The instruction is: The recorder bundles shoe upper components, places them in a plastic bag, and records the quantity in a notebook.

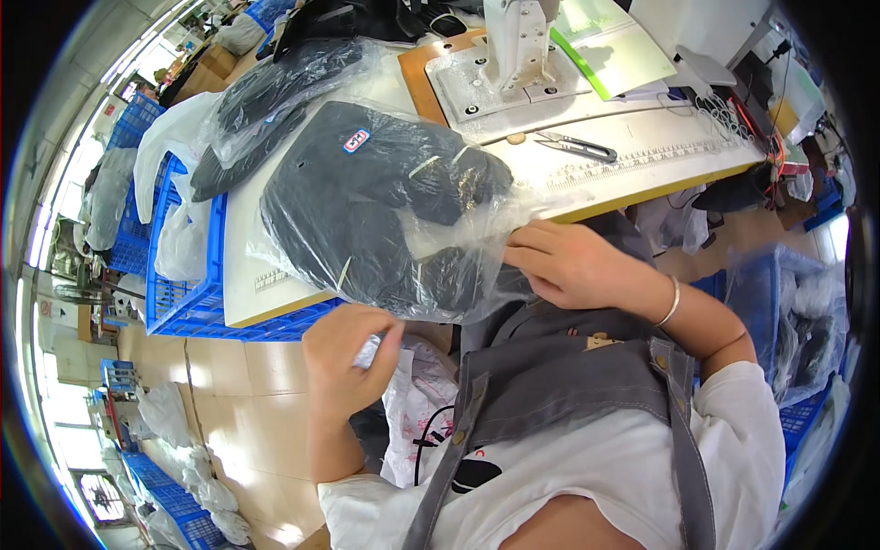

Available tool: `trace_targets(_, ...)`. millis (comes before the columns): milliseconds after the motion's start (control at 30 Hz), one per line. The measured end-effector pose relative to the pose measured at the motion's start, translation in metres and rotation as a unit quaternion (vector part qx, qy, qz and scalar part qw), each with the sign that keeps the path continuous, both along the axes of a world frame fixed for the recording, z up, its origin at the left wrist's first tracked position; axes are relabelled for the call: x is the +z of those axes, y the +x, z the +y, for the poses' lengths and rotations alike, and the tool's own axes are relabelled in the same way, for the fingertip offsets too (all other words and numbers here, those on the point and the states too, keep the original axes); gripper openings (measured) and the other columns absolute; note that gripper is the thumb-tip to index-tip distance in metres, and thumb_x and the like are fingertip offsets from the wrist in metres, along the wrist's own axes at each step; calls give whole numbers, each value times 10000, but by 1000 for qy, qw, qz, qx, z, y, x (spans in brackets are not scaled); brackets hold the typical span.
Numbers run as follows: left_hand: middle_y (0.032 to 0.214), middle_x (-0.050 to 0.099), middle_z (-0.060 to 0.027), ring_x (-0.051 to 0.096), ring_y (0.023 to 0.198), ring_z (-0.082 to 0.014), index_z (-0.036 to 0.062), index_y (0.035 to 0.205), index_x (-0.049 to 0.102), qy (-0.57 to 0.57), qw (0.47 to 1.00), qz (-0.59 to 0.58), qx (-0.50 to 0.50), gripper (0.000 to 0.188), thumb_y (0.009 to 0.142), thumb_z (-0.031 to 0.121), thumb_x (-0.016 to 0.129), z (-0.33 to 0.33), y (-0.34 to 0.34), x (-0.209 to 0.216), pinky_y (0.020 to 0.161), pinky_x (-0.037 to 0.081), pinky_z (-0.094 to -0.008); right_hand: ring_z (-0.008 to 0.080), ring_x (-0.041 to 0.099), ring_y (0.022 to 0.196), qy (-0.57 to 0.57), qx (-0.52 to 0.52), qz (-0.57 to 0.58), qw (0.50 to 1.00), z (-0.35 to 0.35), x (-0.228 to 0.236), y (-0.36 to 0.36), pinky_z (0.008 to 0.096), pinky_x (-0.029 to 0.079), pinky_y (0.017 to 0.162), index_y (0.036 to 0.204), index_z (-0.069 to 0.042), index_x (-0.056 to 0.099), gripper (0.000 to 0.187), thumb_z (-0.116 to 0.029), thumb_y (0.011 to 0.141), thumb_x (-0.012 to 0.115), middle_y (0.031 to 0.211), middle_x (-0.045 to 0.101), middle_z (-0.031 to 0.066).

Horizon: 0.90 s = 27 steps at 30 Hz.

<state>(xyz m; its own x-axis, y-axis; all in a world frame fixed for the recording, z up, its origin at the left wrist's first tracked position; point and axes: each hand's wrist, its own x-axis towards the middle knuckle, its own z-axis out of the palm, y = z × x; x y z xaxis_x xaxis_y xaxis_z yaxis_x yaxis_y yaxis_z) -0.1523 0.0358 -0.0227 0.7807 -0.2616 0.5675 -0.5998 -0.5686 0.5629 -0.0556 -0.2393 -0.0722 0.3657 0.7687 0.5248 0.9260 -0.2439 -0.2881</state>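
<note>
White work table (642,181), yellow-edged, fills the middle; sewing machine (518,55) at its far side, blue crate (216,247) off its left end. Clear bag (431,225) with dark goods (321,202) inside lies at the near edge, partly overhanging. A second bagged dark piece (284,82) sits far left, close by.

Right hand (564,261): fingertips pinched on the plastic at the bag's near right side. Left hand (348,353): curled just at the near edge, thumb folded in; cannot tell whether it grips film. Thread snips (577,147) lie right of the bag, small label (356,140) on its left half.

Risks, as I judge them: the overhang could drag the bag off the table if the pinch slips; a hard pull could split film (it looks thin); a shove rightward might snag it on the snips.

Hard to make out: machine head cut off at the far rim; folds of the goods lost under glare; left fingertips hidden; underside of the bag unseen
</note>
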Motion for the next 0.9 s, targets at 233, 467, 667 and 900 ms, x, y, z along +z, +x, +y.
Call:
trace_targets(233, 491, 533, -70, 522, 445, -130, -17, 611, 550, -72, 912, 104, 391, 412, 911, 266, 541, 46, 13, -30, 458, 404, -289, 302, 588, 593, 14, -118, 322, 939, 33, 5, -7, 363, 472, 558, 1073, -1, 518, 334, -169, 804, 622, 686, 588, 121)
trace_targets(467, 903, 651, -128, 648, 779, -222, -35, 990, 596, -401, 790, 460, 55, 445, 924, 389, 480, 6, 9, -87, 657, 532, -320, 261, 567, 740, 78, -52, -11, 996, 63, -12, 2, 378, 444, 628, 959, -45, 595, 282, -102, 690, 661, 805, 568, 104)
trace_targets(667, 1190, 560, -158, 591, 1040, -284, 8, 1257, 421, -609, 709, 356, 7, 408, 950, 277, 423, -11, 17, -86, 839, 506, -429, 297, 505, 781, 79, 104, 136, 982, 32, 7, 8, 370, 407, 723, 722, -30, 507, 82, -68, 684, 569, 801, 511, 104)
trace_targets(900, 1070, 610, -119, 628, 943, -221, -13, 1167, 485, -703, 632, 323, -45, 299, 904, 126, 522, -30, 25, -62, 768, 543, -365, 224, 524, 612, -127, 154, 494, 846, -25, 32, 3, 320, 416, 587, 755, 0, 552, 67, -31, 737, 496, 697, 558, 107)
